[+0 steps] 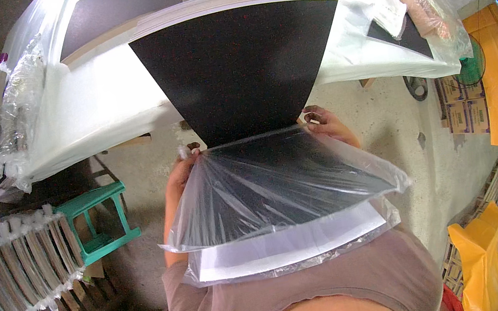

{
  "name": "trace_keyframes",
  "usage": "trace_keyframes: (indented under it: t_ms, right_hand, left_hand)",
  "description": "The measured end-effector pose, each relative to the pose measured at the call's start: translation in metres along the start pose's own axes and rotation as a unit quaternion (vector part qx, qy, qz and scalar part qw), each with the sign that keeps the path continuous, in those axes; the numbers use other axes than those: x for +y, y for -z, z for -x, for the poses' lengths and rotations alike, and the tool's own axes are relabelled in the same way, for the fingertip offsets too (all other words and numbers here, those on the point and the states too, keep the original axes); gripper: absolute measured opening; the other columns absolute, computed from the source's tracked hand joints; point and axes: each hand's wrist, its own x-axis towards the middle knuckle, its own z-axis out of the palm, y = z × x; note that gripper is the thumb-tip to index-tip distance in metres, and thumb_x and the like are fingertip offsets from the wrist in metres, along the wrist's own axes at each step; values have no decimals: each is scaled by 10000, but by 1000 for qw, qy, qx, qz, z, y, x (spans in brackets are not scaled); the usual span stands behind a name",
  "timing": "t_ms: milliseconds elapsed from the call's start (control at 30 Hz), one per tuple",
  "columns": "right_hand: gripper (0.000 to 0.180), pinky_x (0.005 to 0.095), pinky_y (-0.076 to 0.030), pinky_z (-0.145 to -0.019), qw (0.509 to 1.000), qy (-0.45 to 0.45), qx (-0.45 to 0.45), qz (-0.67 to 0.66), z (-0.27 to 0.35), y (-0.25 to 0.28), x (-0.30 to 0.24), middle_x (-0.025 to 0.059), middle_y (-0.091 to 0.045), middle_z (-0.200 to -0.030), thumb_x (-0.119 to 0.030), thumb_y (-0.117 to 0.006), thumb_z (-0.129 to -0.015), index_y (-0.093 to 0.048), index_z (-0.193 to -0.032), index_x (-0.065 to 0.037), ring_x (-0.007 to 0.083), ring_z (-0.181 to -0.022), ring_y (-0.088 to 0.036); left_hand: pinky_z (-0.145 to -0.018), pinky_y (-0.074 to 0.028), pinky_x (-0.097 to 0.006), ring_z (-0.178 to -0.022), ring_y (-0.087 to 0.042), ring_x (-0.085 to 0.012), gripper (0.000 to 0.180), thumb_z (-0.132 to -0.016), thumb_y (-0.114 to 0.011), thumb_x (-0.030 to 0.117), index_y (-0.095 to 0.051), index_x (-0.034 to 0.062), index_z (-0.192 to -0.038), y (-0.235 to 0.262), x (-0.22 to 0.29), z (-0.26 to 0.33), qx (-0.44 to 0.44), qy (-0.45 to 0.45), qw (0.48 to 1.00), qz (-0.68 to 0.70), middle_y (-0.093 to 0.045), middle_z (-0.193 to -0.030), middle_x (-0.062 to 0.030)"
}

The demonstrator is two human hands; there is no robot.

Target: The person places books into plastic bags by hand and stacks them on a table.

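Note:
A thick stack of black sheets (242,66) with pale edges rests its far end on the table and reaches toward my body. Its near end is inside a clear plastic bag (368,179), which is drawn over it and hangs in creases against my chest. White paper (294,243) shows at the bag's near end. My left hand (184,163) is closed on the bag's mouth at the left side of the stack. At the right side, my right hand (326,126) pinches the bag's mouth with bent fingers. Some fingertips are hidden behind the stack and film.
The table (100,107) is covered with white sheeting. Another dark sheet stack (121,10) lies far left, a plastic-wrapped roll (423,7) far right. Wrapped bundles (24,266) sit beside a green stool (101,222) at left. Cartons (466,110) and yellow sheeting (494,74) are at right.

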Motion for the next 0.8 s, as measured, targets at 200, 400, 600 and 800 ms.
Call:
trace_keyframes:
  t_ms: [200, 400, 600, 800]
  right_hand:
    - [247, 268, -407, -621, 965, 17, 155, 212, -48, 26, 68, 59, -517, -750, -109, -640, -668, -508, -850, -6, 151, -702, -501]
    - [186, 248, -415, -589, 914, 26, -74, 397, -9, 19, -30, 49, -567, -715, -156, -652, -680, -557, -773, -25, 131, -632, -511]
    - [254, 249, -419, -581, 883, 279, -236, 294, 14, -113, -166, 36, -564, -757, -125, -699, -662, -575, -871, -51, 130, -653, -527]
    - [219, 231, -415, -582, 828, 480, -27, 289, -7, -199, -188, 69, -568, -816, -57, -642, -677, -544, -872, -46, 132, -667, -526]
  left_hand:
    - [-583, -409, -285, -681, -503, -163, 342, -798, -555, 295, -470, 51, -1021, 27, -47, -69, 160, -95, 969, -165, -551, -813, -48]
    - [-538, -387, -224, -642, -467, -114, 502, -829, -443, 451, -419, 68, -1153, -23, 75, 47, -11, -230, 973, -17, -503, -1006, -84]
    - [-615, -470, -290, -861, -495, -210, 681, -804, -386, 528, -131, 182, -1333, -141, 138, 110, -187, -361, 907, 108, -274, -1307, -139]
    - [-921, -331, -394, -1144, -350, -247, 738, -777, -381, 587, -163, 137, -1320, -187, 136, 100, -215, -356, 908, 57, -264, -1320, -108]
